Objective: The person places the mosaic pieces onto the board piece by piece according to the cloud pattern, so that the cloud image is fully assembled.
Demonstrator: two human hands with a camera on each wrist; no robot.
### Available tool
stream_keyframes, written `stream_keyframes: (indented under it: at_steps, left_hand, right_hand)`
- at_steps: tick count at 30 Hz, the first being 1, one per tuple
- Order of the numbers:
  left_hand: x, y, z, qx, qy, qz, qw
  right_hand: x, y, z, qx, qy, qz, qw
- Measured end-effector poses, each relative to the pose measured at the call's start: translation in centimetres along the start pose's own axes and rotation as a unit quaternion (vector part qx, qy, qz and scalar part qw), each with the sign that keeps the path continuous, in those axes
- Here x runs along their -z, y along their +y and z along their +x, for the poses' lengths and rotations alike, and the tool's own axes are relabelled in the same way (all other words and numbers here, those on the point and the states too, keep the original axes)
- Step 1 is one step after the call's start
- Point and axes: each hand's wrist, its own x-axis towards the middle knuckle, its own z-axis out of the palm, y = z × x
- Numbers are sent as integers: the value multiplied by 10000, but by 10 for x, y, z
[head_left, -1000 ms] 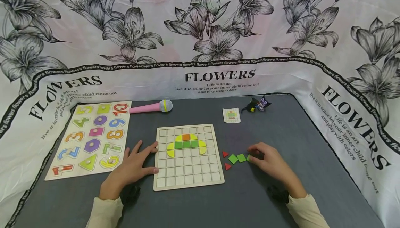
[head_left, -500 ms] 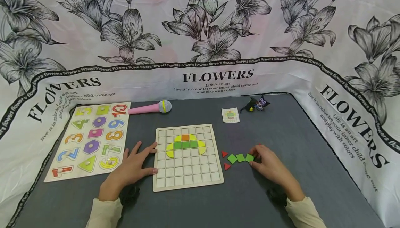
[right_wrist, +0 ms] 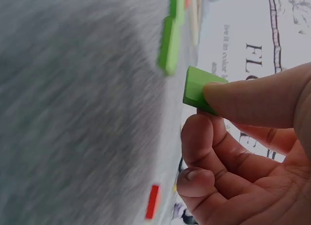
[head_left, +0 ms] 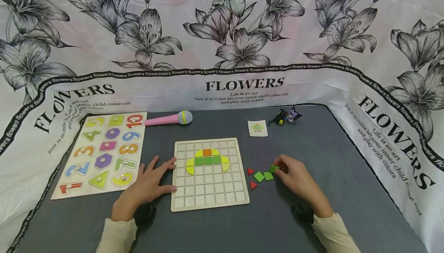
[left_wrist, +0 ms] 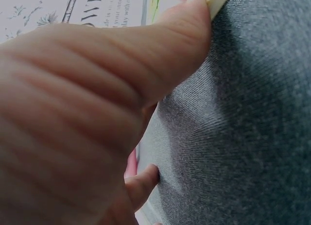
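Above my bench (head_left: 270, 218), right fingers (head_left: 282, 161) pinch a green square tile (right_wrist: 195, 89); spread left fingers (head_left: 162, 168) should brace the adjoining grid board (head_left: 209, 200).

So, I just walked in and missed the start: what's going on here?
A person's right hand pinches a green square beside a grid board. The left hand touches the board's left edge. Yellow, green and orange pieces sit on the board in an arch-like pattern; two more green squares and red triangles lie on the table to its right.
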Motion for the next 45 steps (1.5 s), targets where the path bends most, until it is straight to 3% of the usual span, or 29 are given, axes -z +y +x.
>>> stream_keyframes:
  at_steps: [10, 25, 32, 45]
  left_hand:
    - [0, 0, -1, 128, -97, 46, 9999]
    - [0, -1, 2, 179, -79, 68, 9998]
    - [-1, -2, 3, 233, -91, 91, 9996]
    - [1, 1, 2, 257, -105, 89, 9996]
  right_hand:
    - [-19, -30, 27, 563, -132, 540, 9969]
    - [-55, -75, 69, 981, -827, 947, 9872]
    - [-68, -88, 79, 1265, -870, 929, 9838]
    - [-86, -94, 90, 1315, -1186, 465, 9831]
